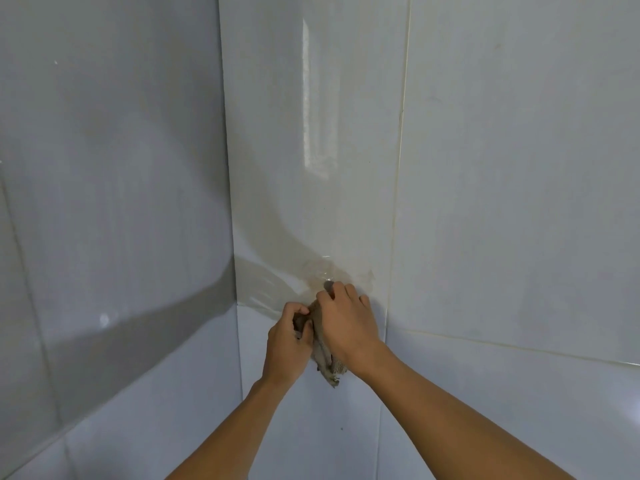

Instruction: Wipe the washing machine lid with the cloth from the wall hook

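Observation:
A brownish-grey cloth [325, 358] hangs bunched against the tiled wall, its frayed end dangling below my hands. My left hand [289, 337] grips its upper left part with curled fingers. My right hand [346, 323] covers the top of the cloth, fingertips touching a small metal hook [327, 285] on a clear adhesive pad stuck to the tile. Most of the hook is hidden under my fingers. The washing machine lid is not in view.
Glossy pale tiles fill the view; two walls meet in a corner [230, 202] just left of the hook. A bright reflection streak [308, 98] runs down the tile above. A pale edge shows at the far lower right [630, 414].

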